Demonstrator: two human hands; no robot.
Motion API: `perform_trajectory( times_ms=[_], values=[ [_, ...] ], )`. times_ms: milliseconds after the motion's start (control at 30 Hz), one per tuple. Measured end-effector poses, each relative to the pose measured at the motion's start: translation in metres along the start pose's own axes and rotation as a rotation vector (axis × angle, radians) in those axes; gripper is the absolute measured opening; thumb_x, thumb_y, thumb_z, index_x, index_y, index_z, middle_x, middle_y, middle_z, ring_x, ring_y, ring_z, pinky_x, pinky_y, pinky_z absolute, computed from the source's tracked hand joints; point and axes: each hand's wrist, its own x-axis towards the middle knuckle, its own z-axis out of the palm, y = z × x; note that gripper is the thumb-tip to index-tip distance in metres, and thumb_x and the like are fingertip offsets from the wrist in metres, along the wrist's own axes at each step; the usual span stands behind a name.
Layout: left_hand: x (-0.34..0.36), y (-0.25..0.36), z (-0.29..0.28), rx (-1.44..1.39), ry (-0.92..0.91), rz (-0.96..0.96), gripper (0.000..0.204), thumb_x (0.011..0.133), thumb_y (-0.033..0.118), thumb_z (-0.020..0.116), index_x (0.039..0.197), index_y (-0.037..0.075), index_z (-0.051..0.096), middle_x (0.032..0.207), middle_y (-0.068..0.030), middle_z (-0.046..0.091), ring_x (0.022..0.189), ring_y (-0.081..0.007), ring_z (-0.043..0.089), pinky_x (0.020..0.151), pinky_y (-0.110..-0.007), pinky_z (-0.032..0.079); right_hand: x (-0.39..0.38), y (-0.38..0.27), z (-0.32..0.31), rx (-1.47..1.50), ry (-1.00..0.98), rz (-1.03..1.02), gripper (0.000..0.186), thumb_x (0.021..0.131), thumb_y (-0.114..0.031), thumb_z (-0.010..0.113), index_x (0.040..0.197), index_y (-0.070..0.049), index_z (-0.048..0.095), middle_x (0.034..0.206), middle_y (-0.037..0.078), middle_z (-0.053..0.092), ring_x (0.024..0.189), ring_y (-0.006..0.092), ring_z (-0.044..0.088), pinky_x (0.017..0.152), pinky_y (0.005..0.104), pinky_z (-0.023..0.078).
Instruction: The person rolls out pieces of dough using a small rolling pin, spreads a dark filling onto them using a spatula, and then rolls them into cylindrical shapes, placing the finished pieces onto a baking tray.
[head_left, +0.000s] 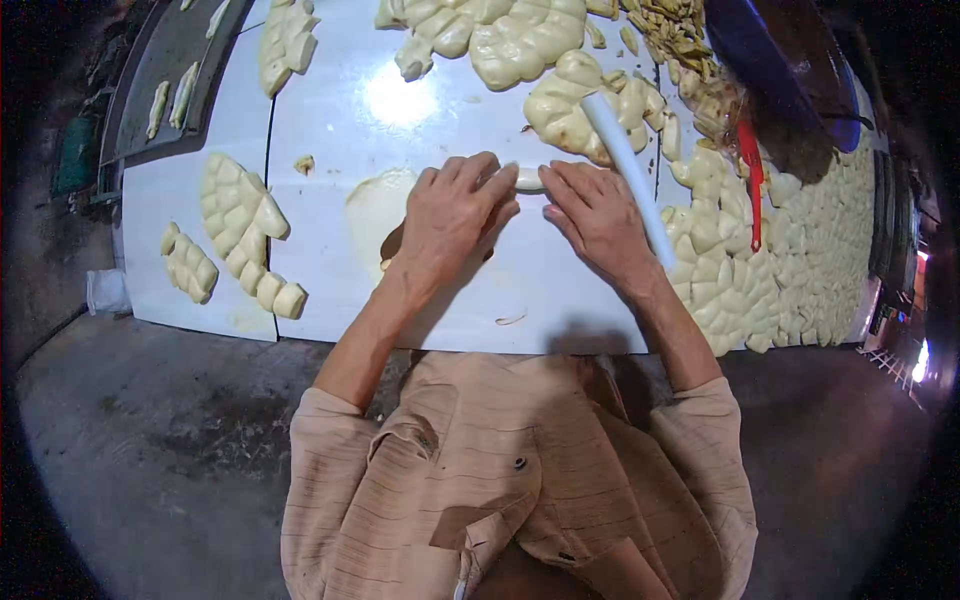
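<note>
My left hand (452,215) and my right hand (597,212) lie palm down side by side on a white work table (330,130). Between their fingertips shows a small pale piece of dough (528,178), pressed under both hands. A flattened patch of dough (375,205) lies just left of my left hand. A white pipe-like roller (628,170) rests along the right side of my right hand, touching a dough lump (560,105).
Cut dough pieces sit at the left (240,225) and in a dense field at the right (800,260). Large dough lumps (510,35) lie at the far side. A red-handled tool (752,180) lies on the right pieces. A grey tray (165,80) holds strips at far left.
</note>
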Motion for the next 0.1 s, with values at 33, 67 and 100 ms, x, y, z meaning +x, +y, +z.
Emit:
perform_trajectory(
  times_ms=[33, 67, 100],
  values=[
    [0.0009, -0.0015, 0.0012, -0.001, -0.001, 0.000, 0.030, 0.088, 0.023, 0.073, 0.116, 0.014, 0.068, 0.109, -0.0044, 0.064, 0.097, -0.0246, 0.062, 0.079, -0.040, 0.048, -0.0007, 0.0007, 0.0021, 0.001, -0.001, 0.001, 0.042, 0.091, -0.015, 0.070, 0.132, -0.009, 0.061, 0.123, 0.009, 0.065, 0.116, 0.0287, 0.060, 0.100, 0.0423, 0.047],
    [0.0031, -0.0033, 0.0023, -0.004, -0.031, -0.019, 0.035, 0.086, 0.023, 0.075, 0.119, 0.014, 0.068, 0.115, -0.0066, 0.065, 0.099, -0.0266, 0.063, 0.082, -0.040, 0.049, 0.0012, 0.0026, 0.0041, 0.024, -0.021, 0.010, 0.045, 0.091, -0.017, 0.070, 0.135, -0.011, 0.060, 0.127, 0.009, 0.063, 0.118, 0.0276, 0.059, 0.102, 0.0429, 0.046],
    [0.0073, -0.0054, 0.0046, -0.008, -0.060, -0.037, 0.040, 0.084, 0.022, 0.078, 0.122, 0.014, 0.069, 0.121, -0.0088, 0.066, 0.101, -0.0285, 0.064, 0.084, -0.040, 0.050, 0.0050, 0.0068, 0.0073, 0.048, -0.041, 0.020, 0.049, 0.091, -0.019, 0.071, 0.138, -0.012, 0.059, 0.132, 0.009, 0.062, 0.120, 0.0264, 0.058, 0.103, 0.0436, 0.045]
  ],
)
